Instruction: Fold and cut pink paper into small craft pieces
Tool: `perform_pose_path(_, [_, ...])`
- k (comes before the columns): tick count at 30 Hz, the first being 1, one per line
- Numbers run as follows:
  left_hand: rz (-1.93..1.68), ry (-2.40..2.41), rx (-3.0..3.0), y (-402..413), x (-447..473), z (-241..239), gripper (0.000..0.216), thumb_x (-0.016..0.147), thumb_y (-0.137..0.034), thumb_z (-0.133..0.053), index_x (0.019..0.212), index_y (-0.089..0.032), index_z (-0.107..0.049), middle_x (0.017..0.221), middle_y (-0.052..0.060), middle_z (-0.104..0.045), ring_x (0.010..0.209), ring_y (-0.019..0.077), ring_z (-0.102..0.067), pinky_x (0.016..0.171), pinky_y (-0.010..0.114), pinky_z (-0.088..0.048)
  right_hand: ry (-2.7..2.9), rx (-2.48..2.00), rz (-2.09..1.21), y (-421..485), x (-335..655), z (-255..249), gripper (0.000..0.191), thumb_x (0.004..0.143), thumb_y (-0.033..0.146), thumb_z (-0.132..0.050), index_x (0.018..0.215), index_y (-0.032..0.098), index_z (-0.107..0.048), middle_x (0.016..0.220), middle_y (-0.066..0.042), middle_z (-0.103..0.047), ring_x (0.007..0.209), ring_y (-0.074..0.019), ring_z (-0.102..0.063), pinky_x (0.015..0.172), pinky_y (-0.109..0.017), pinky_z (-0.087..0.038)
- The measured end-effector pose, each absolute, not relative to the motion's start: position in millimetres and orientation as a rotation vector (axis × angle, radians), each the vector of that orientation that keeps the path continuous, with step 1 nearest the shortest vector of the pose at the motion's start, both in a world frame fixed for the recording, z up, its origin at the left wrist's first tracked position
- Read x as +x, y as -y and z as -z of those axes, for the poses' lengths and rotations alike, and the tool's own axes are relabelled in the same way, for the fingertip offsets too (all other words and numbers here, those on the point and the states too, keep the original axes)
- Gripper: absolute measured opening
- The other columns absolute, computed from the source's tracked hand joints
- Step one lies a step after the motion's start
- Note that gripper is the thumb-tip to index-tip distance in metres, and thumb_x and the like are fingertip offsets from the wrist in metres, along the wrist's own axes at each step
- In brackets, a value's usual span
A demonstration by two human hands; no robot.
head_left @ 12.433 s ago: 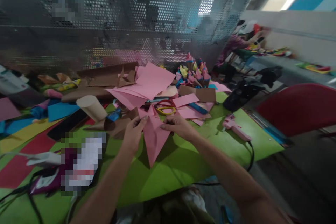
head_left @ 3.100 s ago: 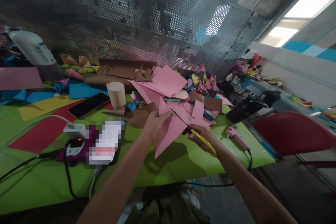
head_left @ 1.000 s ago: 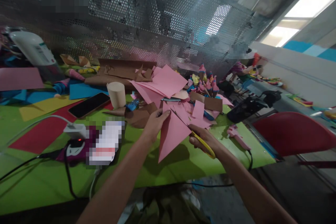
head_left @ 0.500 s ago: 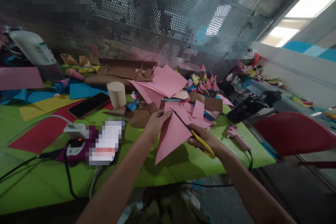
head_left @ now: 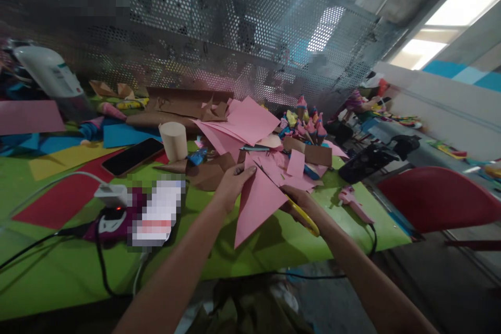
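My left hand [head_left: 235, 182] pinches the upper corner of a pink paper piece [head_left: 256, 206], which hangs in a point over the green table. In my right hand [head_left: 299, 201] is a pair of scissors [head_left: 303, 215] with yellow handles. Its dark blades lie along the paper's upper right edge, partly hidden behind the sheet. Beyond my hands are pink paper scraps [head_left: 274, 164] and a stack of pink sheets [head_left: 250, 120]. Brown paper pieces [head_left: 211, 172] lie just left of the scraps.
A pink glue gun [head_left: 354, 204] lies on the green table [head_left: 313, 250] at right. At left are a dark phone [head_left: 133, 156], a lit phone [head_left: 158, 214], a power strip [head_left: 109, 222] with cables, and a beige paper roll [head_left: 173, 142]. Small decorated cones [head_left: 311, 125] stand behind.
The scissors have turned slightly, and their blades now show less above the pink paper. The paper's lower tip has shifted slightly right. My left hand has barely moved.
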State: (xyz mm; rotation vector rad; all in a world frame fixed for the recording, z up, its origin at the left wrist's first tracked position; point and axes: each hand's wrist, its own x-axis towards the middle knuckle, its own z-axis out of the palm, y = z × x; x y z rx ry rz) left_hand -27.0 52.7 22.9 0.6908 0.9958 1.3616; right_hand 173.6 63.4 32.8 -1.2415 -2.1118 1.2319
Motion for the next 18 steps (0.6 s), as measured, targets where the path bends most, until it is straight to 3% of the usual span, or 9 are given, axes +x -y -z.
perform_pose_path(8, [-1.356,-0.979,0.72,-52.9,-26.9,-23.9,0.035,0.061,-0.042,-0.082,0.081,-0.015,-0.074,0.082,0.009,-0.075,0.086,0.0246,-0.067,0.076,0.032,-0.05,2.082,-1.243,-1.252,-65.4,174.4,-27.6,0.039,0.072,0.056,-0.069,0.079,0.019,-0.058,0.062,0.003,-0.047,0.052,-0.0095,-0.039,0.043,-0.021,-0.032])
perform_pose_path(18, [-1.303,-0.956,0.712,-51.4,-26.0,-23.8,0.038,0.057,-0.045,-0.084,0.076,-0.015,-0.072,0.079,0.009,-0.074,0.072,0.0201,-0.065,0.07,0.03,-0.049,2.263,-1.194,-1.146,-70.7,183.4,-30.6,0.026,0.072,0.037,-0.063,0.092,0.02,-0.059,0.074,0.001,-0.056,0.062,-0.0115,-0.048,0.051,-0.02,-0.041])
